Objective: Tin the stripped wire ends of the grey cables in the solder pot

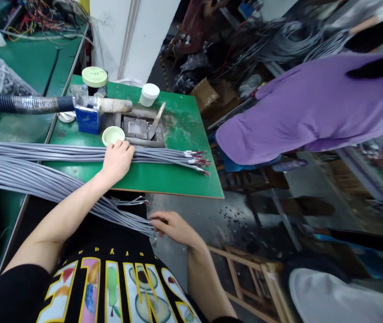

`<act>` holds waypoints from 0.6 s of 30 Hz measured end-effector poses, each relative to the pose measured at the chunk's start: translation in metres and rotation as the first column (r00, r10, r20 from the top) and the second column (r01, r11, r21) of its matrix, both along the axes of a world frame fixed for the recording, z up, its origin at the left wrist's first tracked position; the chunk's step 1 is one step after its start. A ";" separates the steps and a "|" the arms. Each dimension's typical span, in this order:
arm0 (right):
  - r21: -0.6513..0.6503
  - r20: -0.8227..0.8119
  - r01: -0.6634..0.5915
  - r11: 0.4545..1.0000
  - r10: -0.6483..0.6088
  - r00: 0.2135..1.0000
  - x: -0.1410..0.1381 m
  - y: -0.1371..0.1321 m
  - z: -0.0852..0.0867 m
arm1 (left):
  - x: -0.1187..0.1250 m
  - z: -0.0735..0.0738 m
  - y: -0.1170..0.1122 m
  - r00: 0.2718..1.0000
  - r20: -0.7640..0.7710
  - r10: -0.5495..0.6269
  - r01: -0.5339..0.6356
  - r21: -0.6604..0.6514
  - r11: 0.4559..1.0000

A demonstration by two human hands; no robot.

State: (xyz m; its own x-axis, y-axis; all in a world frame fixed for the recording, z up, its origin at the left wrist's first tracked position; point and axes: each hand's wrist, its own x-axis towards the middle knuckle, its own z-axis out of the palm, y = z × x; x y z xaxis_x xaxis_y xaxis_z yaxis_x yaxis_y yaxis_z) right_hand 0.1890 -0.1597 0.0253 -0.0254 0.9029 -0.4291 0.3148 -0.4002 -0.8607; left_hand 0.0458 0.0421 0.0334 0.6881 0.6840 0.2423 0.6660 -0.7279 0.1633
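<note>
A person in a purple top point(312, 107) stood at 2 o'clock, across from a green workbench point(16, 67) at 10 o'clock. A green board point(178, 175) lay at its edge. An upper bundle of grey cables point(77, 153) crossed the board, its long axis running from 9 toward 3 o'clock and ending in stripped wire ends point(198, 160). A lower bundle of grey cables point(43, 184) sloped from 9 toward 7 o'clock. The left hand point(117, 161) rested on the upper bundle, fingers loosely bent, not wrapped around it, just beside a pale green dish point(113, 135). The right hand point(174, 228), at the lower bundle's end, lay half-curled over the strands; whether it clamped them could not be told.
</note>
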 end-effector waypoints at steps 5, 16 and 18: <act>0.052 -0.349 0.096 0.994 -0.072 0.934 -0.034 0.042 0.008 | -0.002 0.015 -0.006 1.000 0.012 -0.018 0.016 0.104 0.994; 0.526 -0.191 0.474 0.707 -0.445 0.875 -0.017 0.038 0.029 | -0.067 0.030 -0.062 0.939 0.197 -0.282 0.341 -0.435 0.833; 0.442 0.039 0.157 0.883 -0.193 0.980 -0.028 0.033 0.029 | -0.065 0.029 -0.062 0.902 0.381 -0.204 0.404 -0.578 0.709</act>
